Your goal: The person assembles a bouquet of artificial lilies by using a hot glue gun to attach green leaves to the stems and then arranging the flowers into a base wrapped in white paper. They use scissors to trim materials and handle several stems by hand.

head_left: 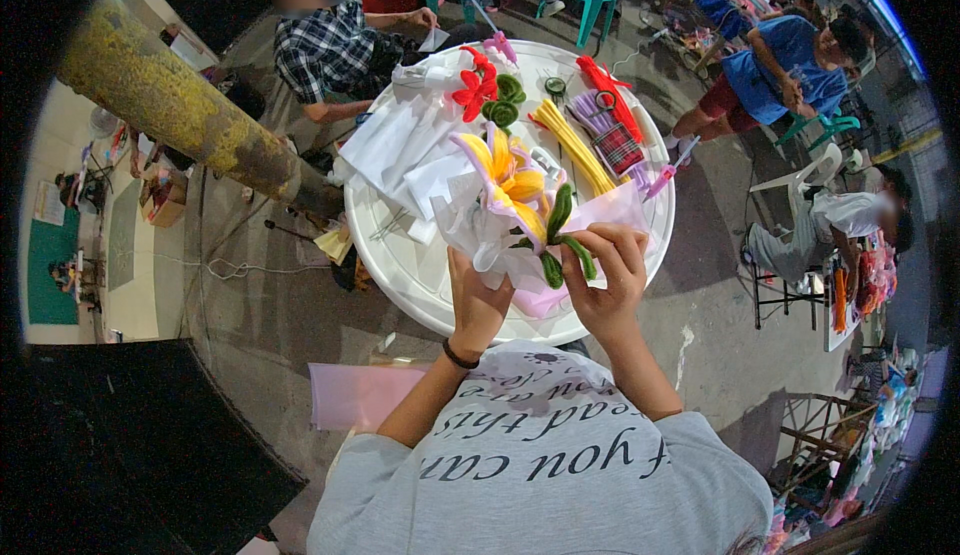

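Observation:
My left hand (482, 300) is closed around the lower part of a small bouquet wrapped in translucent white paper (462, 223). Out of the wrap rises a fuzzy yellow flower (518, 187) with pale purple edges, made of what look like pipe cleaners. Fuzzy green leaves (560, 210) stand beside the bloom. My right hand (612, 273) pinches one lower green leaf (578, 255) between thumb and fingers. The stem inside the wrap is hidden. Both hands are over the near side of a round white table (362, 255).
White paper sheets (395, 160) cover the table's left. Beyond the bouquet lie a red flower (474, 93), green coils (503, 103), and yellow (572, 145), purple (590, 110) and red pipe cleaners (606, 93). A pink glue gun (659, 182) rests right. A person in plaid (318, 55) sits far left.

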A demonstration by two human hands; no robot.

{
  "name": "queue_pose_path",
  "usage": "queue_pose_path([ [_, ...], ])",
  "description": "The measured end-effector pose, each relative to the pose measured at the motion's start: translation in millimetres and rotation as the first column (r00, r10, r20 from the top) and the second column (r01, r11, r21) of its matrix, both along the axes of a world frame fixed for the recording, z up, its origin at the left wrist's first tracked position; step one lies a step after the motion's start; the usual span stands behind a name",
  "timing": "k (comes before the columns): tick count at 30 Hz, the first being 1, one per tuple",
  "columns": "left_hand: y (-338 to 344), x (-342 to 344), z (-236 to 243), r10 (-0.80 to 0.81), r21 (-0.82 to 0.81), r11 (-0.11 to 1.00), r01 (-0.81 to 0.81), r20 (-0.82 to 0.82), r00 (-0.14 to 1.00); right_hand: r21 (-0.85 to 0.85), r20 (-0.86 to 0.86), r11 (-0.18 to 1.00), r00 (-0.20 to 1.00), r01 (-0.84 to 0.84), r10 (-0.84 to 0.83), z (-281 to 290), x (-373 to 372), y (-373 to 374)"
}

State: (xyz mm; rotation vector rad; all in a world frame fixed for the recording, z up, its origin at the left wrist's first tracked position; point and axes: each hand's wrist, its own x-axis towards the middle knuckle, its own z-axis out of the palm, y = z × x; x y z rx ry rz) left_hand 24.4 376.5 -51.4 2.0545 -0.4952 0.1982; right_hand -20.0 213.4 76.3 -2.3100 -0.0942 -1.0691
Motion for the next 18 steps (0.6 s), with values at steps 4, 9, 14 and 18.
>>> queue_pose_path([
  [4, 0, -2, -2, 0.02, -0.017, 1.0, -0.021, -0.035, 0.999, -0.001, -0.01, 1.0, 1.0, -0.01, 0.01, 0, 1, 1],
  [9, -2, -2, -14, -0.018, -0.185, 0.983, -0.005, -0.121, 0.993, 0.0, -0.006, 1.0, 1.0, -0.021, 0.021, 3, 3, 4],
  [14, -1, -1, -4, -0.037, -0.097, 0.995, 0.028, -0.098, 0.995, -0.014, -0.023, 1.0, 0.999, -0.025, 0.025, 2, 4, 3],
  [18, 0, -2, -9, -0.053, -0.129, 0.991, 0.04, -0.101, 0.994, -0.043, -0.035, 0.999, 0.999, -0.033, 0.031, 1, 4, 3],
])
